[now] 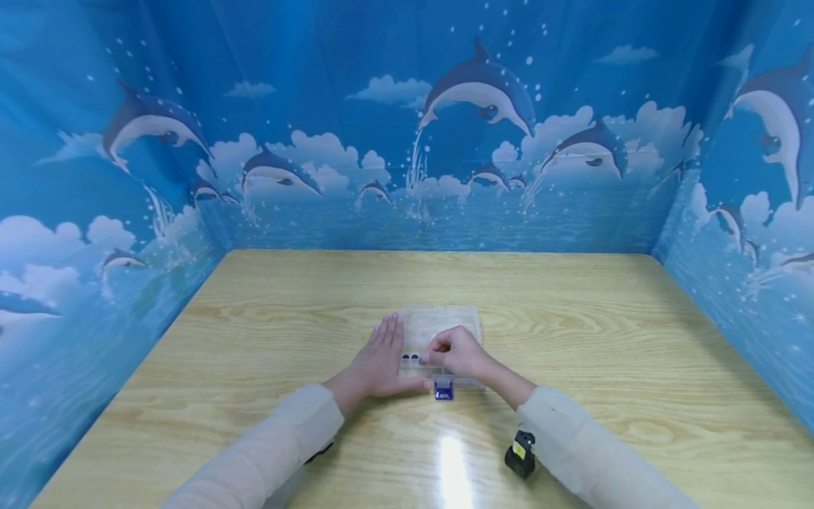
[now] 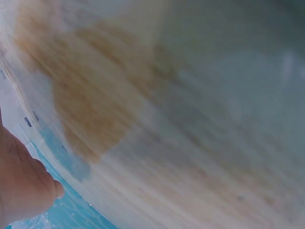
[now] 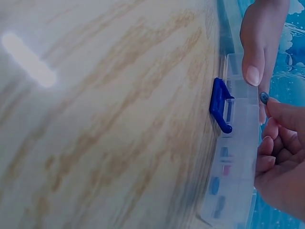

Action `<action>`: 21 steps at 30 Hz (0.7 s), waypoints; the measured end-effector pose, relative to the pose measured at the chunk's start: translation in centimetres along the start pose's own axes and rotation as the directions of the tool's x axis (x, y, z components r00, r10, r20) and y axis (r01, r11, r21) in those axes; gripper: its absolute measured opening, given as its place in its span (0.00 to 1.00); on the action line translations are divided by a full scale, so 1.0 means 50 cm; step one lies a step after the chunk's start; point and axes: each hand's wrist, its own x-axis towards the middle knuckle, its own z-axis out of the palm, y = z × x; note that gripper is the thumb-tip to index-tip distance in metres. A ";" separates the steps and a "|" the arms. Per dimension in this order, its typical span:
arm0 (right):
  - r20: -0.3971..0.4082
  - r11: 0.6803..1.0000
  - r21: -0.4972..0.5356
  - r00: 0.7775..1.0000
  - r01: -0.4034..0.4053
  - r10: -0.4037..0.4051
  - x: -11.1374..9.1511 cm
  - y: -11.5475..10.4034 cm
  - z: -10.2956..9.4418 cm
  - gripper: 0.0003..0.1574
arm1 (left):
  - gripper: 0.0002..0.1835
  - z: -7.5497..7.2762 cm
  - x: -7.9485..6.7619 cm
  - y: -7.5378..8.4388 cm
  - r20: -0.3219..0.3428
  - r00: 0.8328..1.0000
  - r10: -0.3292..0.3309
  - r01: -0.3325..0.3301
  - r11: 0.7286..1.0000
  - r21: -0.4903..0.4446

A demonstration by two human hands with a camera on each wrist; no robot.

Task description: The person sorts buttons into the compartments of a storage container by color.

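A clear plastic box [image 3: 238, 157] with a blue latch [image 1: 444, 389] lies on the table, its see-through lid [image 1: 445, 322] folded back. My left hand [image 1: 381, 360] rests along the box's left side, fingers straight, thumb stretched along the front edge near the latch. Over the front part of the box, my right hand [image 1: 459, 351] pinches a small dark round piece [image 3: 264, 98] between thumb and forefinger. Its exact kind is too small to tell. Dark round pieces [image 1: 410, 358] sit in a row at the left of the box. The left wrist view shows mostly blurred table and part of a hand [image 2: 28, 181].
Small blue and pink bits [image 3: 226, 170] show through the box's front wall. The wooden table [image 1: 286, 297] is bounded by blue dolphin-print curtains [image 1: 331, 106] on the back and sides. A black wrist device [image 1: 520, 456] hangs below the right sleeve.
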 end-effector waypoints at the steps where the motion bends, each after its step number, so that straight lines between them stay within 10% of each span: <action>1: 0.002 1.000 -0.007 1.000 0.001 -0.001 0.000 -0.001 0.000 0.06 | 0.63 -0.001 0.000 0.000 0.002 1.000 -0.001 0.001 1.000 0.000; 21: 0.003 1.000 -0.023 1.000 0.014 -0.014 -0.004 -0.001 0.000 0.03 | 0.64 0.002 0.001 -0.003 0.010 1.000 -0.005 0.005 1.000 -0.020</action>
